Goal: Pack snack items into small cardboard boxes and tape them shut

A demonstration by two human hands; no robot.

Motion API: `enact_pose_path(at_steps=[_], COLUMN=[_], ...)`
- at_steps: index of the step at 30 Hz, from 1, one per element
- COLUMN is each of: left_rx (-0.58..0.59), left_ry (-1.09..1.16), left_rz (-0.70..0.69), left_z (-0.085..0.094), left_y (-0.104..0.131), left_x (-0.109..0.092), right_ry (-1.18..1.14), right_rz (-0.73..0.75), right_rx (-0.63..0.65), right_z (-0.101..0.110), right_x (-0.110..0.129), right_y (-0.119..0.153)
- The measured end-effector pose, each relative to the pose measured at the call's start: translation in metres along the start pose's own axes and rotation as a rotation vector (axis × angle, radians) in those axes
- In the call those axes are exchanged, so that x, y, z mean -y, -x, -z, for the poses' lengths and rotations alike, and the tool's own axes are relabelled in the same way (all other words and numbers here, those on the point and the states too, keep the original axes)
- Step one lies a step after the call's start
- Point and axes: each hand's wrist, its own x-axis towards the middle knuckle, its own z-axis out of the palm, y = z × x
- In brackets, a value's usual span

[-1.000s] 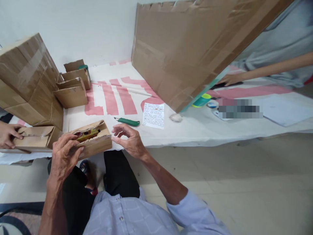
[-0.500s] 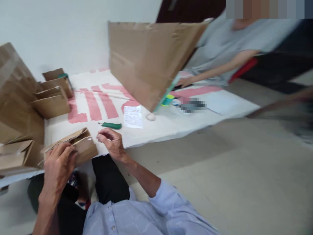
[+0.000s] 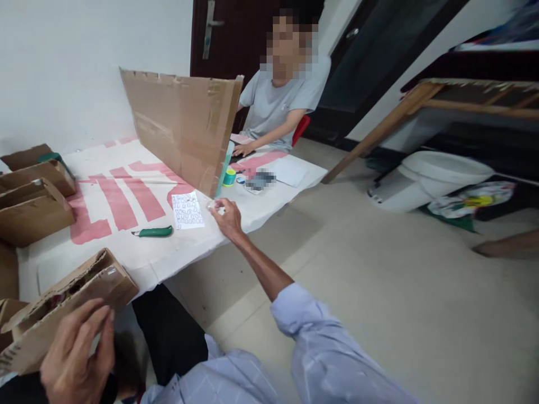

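Observation:
My left hand (image 3: 80, 353) is in front of a narrow cardboard box (image 3: 105, 289) at the table's near edge. Its fingers are loosely bent and apart, with nothing visible in them; whether they touch the box I cannot tell. Something dark and reddish shows in the slot along the box's top. My right hand (image 3: 229, 220) reaches over the table, thumb and fingers closed around a small clear, roundish thing (image 3: 218, 209), partly hidden by the fingers. Just left of it lies a sheet of paper (image 3: 188, 211) with rows of small marks. A green utility knife (image 3: 154, 232) lies nearer the box.
A large cardboard panel (image 3: 181, 123) stands on the table, a seated person (image 3: 282, 106) behind it. Beside it are a green-yellow roll (image 3: 229, 177) and a blurred-out object (image 3: 260, 180). Open cardboard boxes (image 3: 37, 216) stand at left. A white bucket (image 3: 421, 179) sits on the floor at right.
The view has swung right. My right hand has moved from beside the box to the pale roundish thing by the paper and closed on it. My left hand has come off the box's top.

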Motion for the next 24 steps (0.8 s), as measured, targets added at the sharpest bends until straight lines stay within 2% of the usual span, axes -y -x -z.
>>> enact_pose_path(at_steps=[3, 7, 11, 15, 17, 19, 21, 24], left_rx=[0.080, 0.146, 0.163, 0.167, 0.171, 0.183, 0.200, 0.253], left_ry=[-0.117, -0.233, -0.278, -0.164, -0.045, 0.088, 0.211, 0.363], left_rz=[-0.063, -0.033, -0.010, 0.054, 0.096, 0.127, 0.150, 0.162], left_z=[-0.024, -0.047, -0.055, -0.059, -0.061, -0.062, -0.062, -0.066], left_y=[0.007, 0.010, 0.011, 0.010, 0.006, -0.002, -0.014, -0.032], left_x=[0.004, 0.024, 0.040, 0.041, 0.034, 0.024, 0.010, -0.009], right_ry=[0.215, 0.291, 0.240, 0.032, -0.150, -0.351, -0.512, -0.627], right_rz=[-0.023, -0.086, -0.164, -0.205, -0.216, -0.188, -0.129, -0.043], right_rx=[0.035, 0.146, 0.130, 0.075, 0.059, 0.110, 0.258, 0.570], right_z=[-0.003, -0.022, -0.033, -0.026, -0.019, -0.013, -0.005, 0.009], right_x=[-0.030, -0.047, -0.051, -0.048, -0.038, -0.018, 0.011, 0.066], right_y=[-0.026, -0.035, -0.035, -0.034, -0.026, -0.008, 0.021, 0.071])
